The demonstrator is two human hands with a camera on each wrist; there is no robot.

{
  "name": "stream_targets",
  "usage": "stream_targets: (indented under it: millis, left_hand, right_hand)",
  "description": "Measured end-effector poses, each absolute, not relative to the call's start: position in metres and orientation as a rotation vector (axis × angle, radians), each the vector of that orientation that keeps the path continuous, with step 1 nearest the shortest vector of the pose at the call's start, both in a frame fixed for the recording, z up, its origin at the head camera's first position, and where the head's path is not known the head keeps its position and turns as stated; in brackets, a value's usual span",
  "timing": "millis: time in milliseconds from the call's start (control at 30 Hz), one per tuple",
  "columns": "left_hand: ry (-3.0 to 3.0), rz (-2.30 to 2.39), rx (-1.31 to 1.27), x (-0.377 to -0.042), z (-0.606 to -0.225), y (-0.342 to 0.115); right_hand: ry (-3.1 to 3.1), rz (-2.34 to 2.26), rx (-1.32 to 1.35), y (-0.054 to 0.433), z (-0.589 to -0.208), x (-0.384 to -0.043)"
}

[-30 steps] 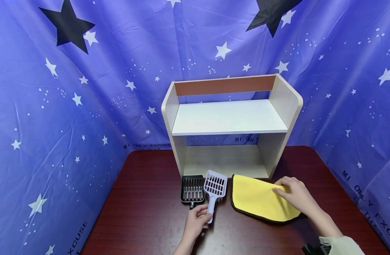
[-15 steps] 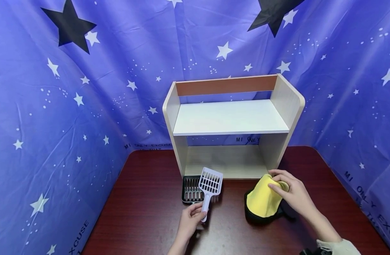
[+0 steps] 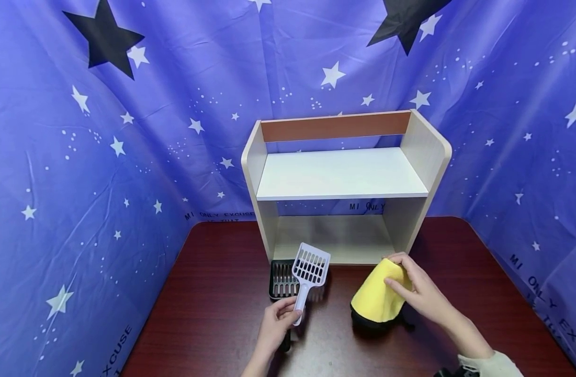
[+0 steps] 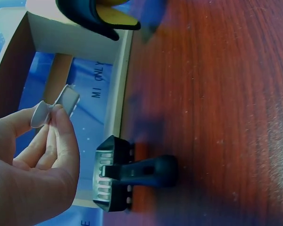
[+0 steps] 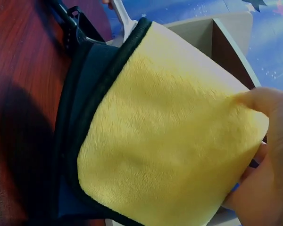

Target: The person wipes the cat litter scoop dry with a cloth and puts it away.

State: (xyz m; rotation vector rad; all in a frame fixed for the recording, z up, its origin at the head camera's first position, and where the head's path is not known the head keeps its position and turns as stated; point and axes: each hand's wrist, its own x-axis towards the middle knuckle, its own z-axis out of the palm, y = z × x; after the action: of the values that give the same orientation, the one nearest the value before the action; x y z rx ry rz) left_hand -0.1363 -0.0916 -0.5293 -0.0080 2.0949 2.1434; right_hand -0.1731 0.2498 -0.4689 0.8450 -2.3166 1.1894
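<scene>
In the head view my left hand (image 3: 274, 325) pinches the handle of a pale lilac slotted litter scoop (image 3: 311, 266), head up and tilted. The left wrist view shows that scoop (image 4: 67, 100) nearly edge-on between thumb and fingers. Behind and below it a black slotted litter scoop (image 3: 283, 280) lies on the table, partly hidden by the hand and the pale scoop. My right hand (image 3: 421, 290) holds a yellow cloth with black edging (image 3: 379, 296) by its upper part. The cloth (image 5: 165, 127) hangs in folds, with a dark underside showing in the right wrist view.
A two-tier wooden shelf (image 3: 341, 175) stands at the back of the dark red table (image 3: 212, 293). Blue curtains (image 3: 198, 104) with stars surround the table on the left, back and right.
My right hand has lifted the cloth off the table, so it hangs folded, and moved it left. My left hand has raised the pale scoop slightly and shifted it left over the black one.
</scene>
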Motion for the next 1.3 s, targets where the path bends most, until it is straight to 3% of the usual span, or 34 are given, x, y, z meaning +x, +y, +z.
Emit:
stream_targets:
  millis: [300, 1000, 1300]
  left_hand:
    - [2.137, 2.159, 0.062, -0.136, -0.513, -0.096]
    - [2.103, 2.214, 0.188, -0.132, -0.495, -0.101]
    - [2.047, 2.232, 0.295, -0.130, -0.496, -0.095]
  right_hand:
    - [-2.281, 1.113, 1.037, 0.240, -0.462, -0.176]
    - [-2.304, 0.978, 1.023, 0.226, -0.448, -0.182]
    - [-2.267, 0.876, 1.138, 0.215, -0.446, -0.185]
